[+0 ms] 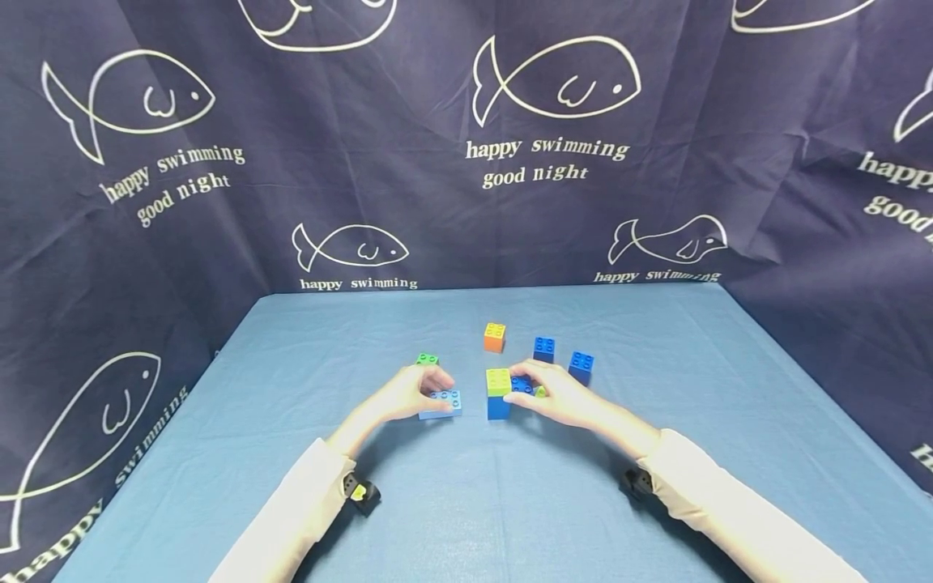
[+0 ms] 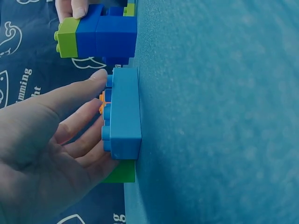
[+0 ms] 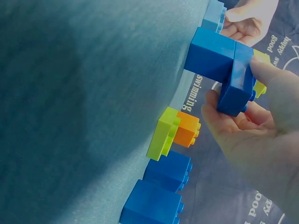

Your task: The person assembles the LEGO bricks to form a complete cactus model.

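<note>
My right hand (image 1: 560, 394) pinches a small stack of bricks, the thumb on the near side and the fingers behind. In the right wrist view a blue brick (image 3: 210, 53) forms the bottom, another blue brick (image 3: 239, 77) sits on it and juts sideways, and a lime brick (image 3: 262, 57) tops it. The thumb presses the upper blue one. Around a long light blue brick (image 2: 125, 114) that lies studs-up on the cloth, my left hand (image 2: 60, 135) is loosely curved. Its thumb tip is right at an end stud, with the other fingers behind the studs.
A green brick (image 1: 427, 359) stands just behind the left hand. Farther back is an orange brick (image 1: 494, 338). Beyond the right hand are two dark blue bricks, one nearer the centre (image 1: 543, 349) and one farther right (image 1: 581, 367). A loose lime brick (image 3: 163, 133) lies near them.
</note>
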### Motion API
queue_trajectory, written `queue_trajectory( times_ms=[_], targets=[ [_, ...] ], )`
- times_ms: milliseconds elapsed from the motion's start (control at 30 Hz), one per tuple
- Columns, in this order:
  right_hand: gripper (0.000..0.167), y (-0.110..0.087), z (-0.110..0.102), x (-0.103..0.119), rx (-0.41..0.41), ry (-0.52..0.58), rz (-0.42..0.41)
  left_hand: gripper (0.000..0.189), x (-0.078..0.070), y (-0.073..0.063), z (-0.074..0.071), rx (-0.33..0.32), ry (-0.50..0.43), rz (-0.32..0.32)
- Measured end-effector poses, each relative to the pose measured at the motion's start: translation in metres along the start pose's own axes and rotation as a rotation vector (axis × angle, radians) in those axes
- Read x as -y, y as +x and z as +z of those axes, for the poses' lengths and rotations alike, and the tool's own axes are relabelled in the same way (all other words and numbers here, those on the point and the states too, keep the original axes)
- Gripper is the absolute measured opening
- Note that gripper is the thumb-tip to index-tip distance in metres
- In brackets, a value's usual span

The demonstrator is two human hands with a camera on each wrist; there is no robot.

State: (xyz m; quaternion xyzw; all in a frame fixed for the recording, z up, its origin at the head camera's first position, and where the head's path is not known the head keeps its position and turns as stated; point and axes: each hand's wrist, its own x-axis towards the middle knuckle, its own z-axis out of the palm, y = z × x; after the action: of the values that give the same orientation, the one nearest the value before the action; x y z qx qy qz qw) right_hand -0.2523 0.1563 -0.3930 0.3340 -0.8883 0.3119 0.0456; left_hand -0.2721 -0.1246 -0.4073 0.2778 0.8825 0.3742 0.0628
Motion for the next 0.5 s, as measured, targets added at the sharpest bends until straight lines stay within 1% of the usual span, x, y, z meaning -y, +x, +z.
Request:
queue_trajectory(
  times_ms=[267,500],
  targets=[
    [0.04,0.0003,0.0005,-0.0008,0.005,0.002,0.007,0.034,0.0023,0.001,-0.0008,0.014,0.051,0.01],
    [0.041,0.0009,0.0002,0.0005,0.014,0.005,0.015,0.029,-0.0019,0.0041,0.0003,0.011,0.079,-0.006]
  ],
)
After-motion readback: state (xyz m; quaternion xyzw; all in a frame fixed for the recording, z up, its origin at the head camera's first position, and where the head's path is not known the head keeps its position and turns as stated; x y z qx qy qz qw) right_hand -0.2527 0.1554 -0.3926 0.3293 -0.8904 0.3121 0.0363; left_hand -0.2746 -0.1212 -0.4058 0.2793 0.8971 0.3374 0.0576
